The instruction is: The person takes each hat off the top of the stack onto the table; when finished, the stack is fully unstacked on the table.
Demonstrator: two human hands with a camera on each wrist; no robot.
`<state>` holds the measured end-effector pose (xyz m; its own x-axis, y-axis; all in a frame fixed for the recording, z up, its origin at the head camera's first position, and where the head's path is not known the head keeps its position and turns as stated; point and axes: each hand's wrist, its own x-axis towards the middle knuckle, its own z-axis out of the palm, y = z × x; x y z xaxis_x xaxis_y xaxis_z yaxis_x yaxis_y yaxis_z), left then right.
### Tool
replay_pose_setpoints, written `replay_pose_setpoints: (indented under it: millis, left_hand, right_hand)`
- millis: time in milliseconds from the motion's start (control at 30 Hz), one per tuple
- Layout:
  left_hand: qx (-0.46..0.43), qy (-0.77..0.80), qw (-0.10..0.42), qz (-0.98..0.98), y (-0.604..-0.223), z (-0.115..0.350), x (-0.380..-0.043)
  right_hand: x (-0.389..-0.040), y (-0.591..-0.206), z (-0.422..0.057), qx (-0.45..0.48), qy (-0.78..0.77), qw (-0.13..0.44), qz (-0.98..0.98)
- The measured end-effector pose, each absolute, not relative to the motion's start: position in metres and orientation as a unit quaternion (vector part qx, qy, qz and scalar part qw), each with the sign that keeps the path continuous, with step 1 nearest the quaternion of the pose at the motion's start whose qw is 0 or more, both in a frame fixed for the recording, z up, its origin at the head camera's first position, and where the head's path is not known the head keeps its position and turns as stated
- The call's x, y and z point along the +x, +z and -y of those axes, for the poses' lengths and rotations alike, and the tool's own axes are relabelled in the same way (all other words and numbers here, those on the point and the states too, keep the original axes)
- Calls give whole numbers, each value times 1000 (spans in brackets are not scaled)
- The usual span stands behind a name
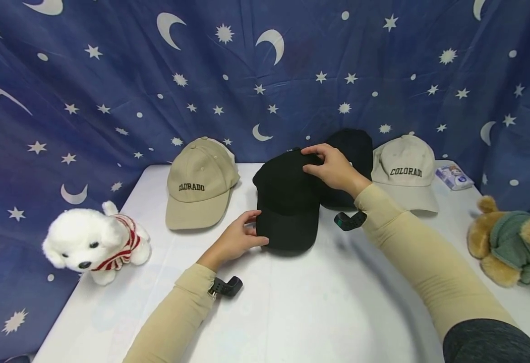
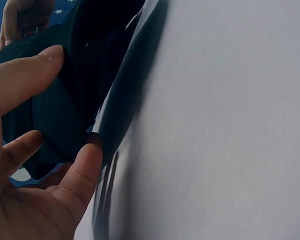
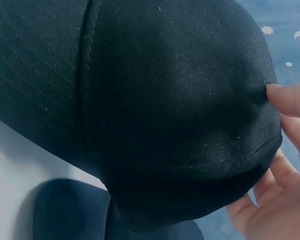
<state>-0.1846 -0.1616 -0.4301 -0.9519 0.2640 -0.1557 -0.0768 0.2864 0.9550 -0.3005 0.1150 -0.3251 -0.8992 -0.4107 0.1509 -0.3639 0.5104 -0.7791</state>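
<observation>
So the cap here is a plain black baseball cap (image 1: 283,184), front blank as far as the head view shows, with stitching along the seam between crown and brim. It sits over the white table (image 1: 301,307), brim toward the person, overlapping part of a second black cap (image 1: 355,146). Left hand (image 1: 235,238) grips the brim's left edge, right hand (image 1: 335,169) pinches the back of the crown. Can't tell if it's touching the tabletop.

Dark blue moon-and-star cloth (image 1: 301,108) hangs behind a white table (image 1: 305,312).
</observation>
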Motion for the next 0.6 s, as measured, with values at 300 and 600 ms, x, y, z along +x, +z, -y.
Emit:
replay_pose_setpoints:
  millis: [300,600]
  left_hand:
    - [70,595,155,-785,-428,149,-177]
    - [78,581,150,-796,-428,137,-172]
  right_hand:
    - [-292,-327,-132,-227,-436,16,-871]
    - [-283,-324,-149,-232,-428,9,-873]
